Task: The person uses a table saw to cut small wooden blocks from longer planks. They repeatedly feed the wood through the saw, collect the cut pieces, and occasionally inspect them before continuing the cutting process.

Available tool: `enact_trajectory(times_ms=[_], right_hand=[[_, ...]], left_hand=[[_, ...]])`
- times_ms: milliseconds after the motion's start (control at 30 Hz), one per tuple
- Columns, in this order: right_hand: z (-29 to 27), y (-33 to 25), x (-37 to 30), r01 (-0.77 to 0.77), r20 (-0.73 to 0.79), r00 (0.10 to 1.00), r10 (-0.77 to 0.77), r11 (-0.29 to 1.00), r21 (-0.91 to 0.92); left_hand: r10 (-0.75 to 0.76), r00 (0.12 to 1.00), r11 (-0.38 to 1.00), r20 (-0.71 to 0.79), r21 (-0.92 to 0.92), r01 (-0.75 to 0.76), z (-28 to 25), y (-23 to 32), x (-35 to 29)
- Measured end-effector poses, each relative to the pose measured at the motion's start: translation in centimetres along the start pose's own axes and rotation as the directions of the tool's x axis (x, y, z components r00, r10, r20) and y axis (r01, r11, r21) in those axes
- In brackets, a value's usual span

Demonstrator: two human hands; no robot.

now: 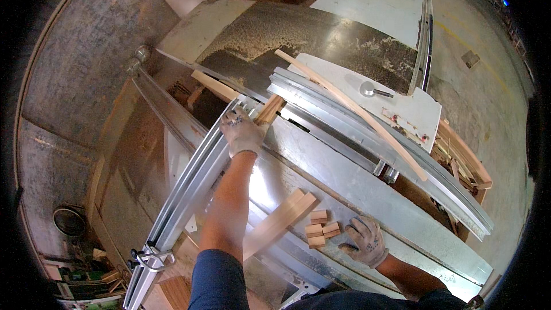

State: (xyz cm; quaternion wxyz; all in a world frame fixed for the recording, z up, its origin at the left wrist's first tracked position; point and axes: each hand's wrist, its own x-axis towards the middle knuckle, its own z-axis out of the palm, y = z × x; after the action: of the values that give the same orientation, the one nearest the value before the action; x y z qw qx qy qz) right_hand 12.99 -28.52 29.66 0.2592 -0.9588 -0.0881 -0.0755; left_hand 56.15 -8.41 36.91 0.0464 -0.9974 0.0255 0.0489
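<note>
My left hand [243, 131], in a pale work glove, reaches forward to the metal fence [192, 169]. Its fingers curl over the fence and its thumb side presses a short wooden strip [269, 110], whose front end is hidden by the hand. My right hand [367, 242], gloved too, rests on the metal saw table [402, 218] with its fingers spread and nothing in them. Just left of it lie several small wooden blocks [315, 231] in a cluster. Two longer wooden pieces [280, 223] lie side by side between my forearms.
A long aluminium rail [379, 138] crosses the machine beyond my hands, with a thin curved wood strip [356, 109] on it. A wooden bin of offcuts [462, 161] stands at right. Another wood piece [215, 85] lies past the fence. A clamp-like stop [154, 259] sits on the fence's near end.
</note>
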Motion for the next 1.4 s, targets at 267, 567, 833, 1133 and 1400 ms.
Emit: enact_trajectory(times_ms=[267, 567, 833, 1133, 1400], right_hand=[[0.3, -0.2, -0.4, -0.030, 0.007, 1.000, 0.030, 0.996, -0.078], [-4.7, 3.3, 8.1, 0.102, -0.141, 0.985, -0.096, 0.994, 0.031], [-4.1, 8.7, 31.0, 0.223, -0.135, 0.957, -0.256, 0.949, -0.221], [1.4, 9.7, 48.0, 0.101, 0.119, 0.991, -0.065, 0.938, -0.331], [3.7, 7.7, 52.1, 0.320, 0.231, 0.946, -0.227, 0.768, -0.554]], left_hand=[[0.001, 1.000, 1.000, 0.014, 0.027, -0.001, 0.9, -0.2, 2.2], [0.000, 0.997, 1.000, -0.076, -0.010, -0.001, 0.7, -1.1, 1.5], [0.015, 1.000, 1.000, -0.014, -0.025, -0.015, -0.3, -1.3, 2.4], [-0.013, 1.000, 1.000, 0.028, 0.008, 0.012, 1.9, -1.9, 4.5], [0.001, 1.000, 0.998, 0.016, -0.058, 0.000, 2.1, -3.5, 5.5]])
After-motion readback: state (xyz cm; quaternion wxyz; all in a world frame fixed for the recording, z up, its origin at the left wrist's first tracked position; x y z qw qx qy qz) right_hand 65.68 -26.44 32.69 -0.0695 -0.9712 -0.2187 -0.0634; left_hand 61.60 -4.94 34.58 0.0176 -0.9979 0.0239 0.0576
